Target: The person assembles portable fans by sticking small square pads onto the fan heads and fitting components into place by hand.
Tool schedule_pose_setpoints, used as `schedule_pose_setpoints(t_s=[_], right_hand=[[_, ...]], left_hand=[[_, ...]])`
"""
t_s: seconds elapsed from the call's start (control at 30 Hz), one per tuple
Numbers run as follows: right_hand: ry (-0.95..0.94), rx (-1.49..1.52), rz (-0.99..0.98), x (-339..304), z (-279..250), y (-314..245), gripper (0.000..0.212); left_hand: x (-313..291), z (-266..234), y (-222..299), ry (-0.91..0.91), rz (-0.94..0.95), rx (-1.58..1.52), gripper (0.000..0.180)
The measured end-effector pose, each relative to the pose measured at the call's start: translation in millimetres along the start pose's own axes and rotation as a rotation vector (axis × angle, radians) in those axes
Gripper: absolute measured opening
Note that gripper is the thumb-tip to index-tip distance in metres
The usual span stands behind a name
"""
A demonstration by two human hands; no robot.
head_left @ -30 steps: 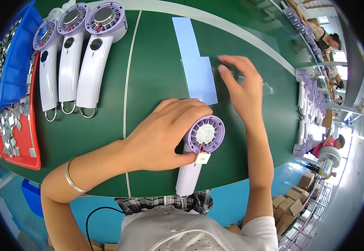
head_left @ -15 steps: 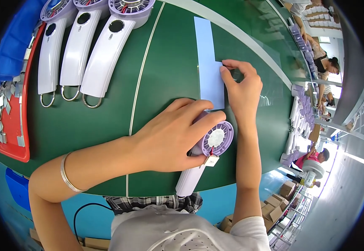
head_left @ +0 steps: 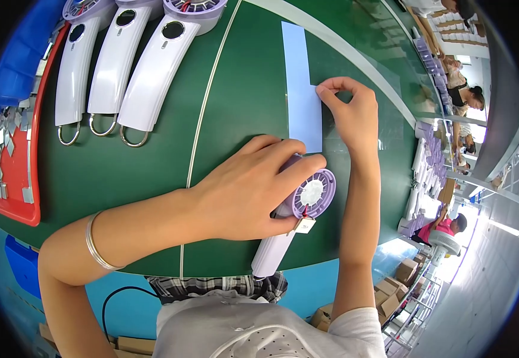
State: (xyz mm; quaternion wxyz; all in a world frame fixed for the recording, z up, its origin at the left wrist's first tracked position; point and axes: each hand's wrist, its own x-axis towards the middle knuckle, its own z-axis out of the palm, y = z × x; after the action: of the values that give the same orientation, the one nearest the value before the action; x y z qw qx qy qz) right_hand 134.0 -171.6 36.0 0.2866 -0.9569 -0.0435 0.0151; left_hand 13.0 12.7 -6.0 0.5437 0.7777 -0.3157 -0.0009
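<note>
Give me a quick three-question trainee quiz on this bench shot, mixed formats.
1. True or false: the left hand rests on the purple-headed handheld fan.
2. Multiple choice: the right hand pinches at the edge of A) the light blue strip, B) the red tray, C) a cardboard box.
3. How many finished fans lie side by side at the top left of the green table?

Key: 1 true; 2 A; 3 three.

a green table point(head_left: 152, 179) is lying under the hands; right of them, bright daylight is flooding a floor point(head_left: 480, 298) where cardboard boxes point(head_left: 406, 274) are sitting.
</note>
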Motion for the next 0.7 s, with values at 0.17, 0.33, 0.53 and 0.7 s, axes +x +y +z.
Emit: schedule_pose_setpoints(t_s=[0.17,0.33,0.53,0.7], right_hand=[[0.018,-0.163,-0.18,0.6,9.1,11.6,0.013],[0.139,-0.218,-0.419,-12.2,19.0,18.4,0.01],[0.215,0.025,-0.406,-18.3,22.7,24.7,0.013],[0.193,0.246,-0.309,-16.0,26.3,27.7,0.017]], left_hand=[[-0.3,-1.2,0.1,-0.012,0.003,-0.002,0.077],[-0.7,-0.1,0.6,0.001,0.005,0.005,0.077],[-0.2,-0.2,0.5,-0.009,0.0,0.01,0.078],[0.3,-0.5,0.0,-0.011,-0.001,0.01,0.078]])
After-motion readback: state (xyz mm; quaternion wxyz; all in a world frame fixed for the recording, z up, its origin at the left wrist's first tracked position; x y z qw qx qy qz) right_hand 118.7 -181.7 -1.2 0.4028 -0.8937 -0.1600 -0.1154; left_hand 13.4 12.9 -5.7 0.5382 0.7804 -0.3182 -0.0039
